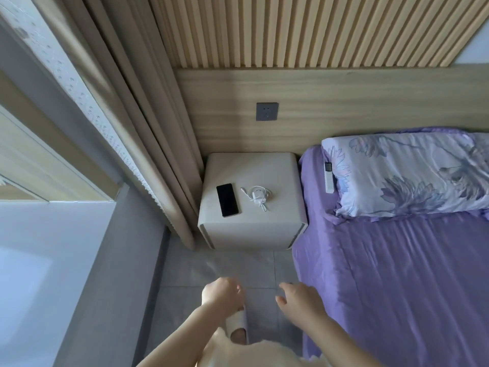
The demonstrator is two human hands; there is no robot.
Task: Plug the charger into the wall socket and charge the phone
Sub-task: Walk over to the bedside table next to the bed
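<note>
A black phone (227,200) lies face up on the left part of the beige bedside table (251,226). To its right on the same top lies a white charger with its coiled cable (257,195). A grey wall socket (267,111) is set in the wooden panel above the table, with nothing plugged in. My left hand (221,292) hovers low over the floor in front of the table, fingers curled and empty. My right hand (300,300) is beside it, fingers spread, holding nothing. Both hands are well short of the table.
A bed with a purple sheet (397,274) and a floral pillow (407,173) fills the right side; a white remote (329,177) lies by the pillow. Beige curtains (158,144) hang left of the table. Grey tiled floor (264,268) lies between bed and window ledge.
</note>
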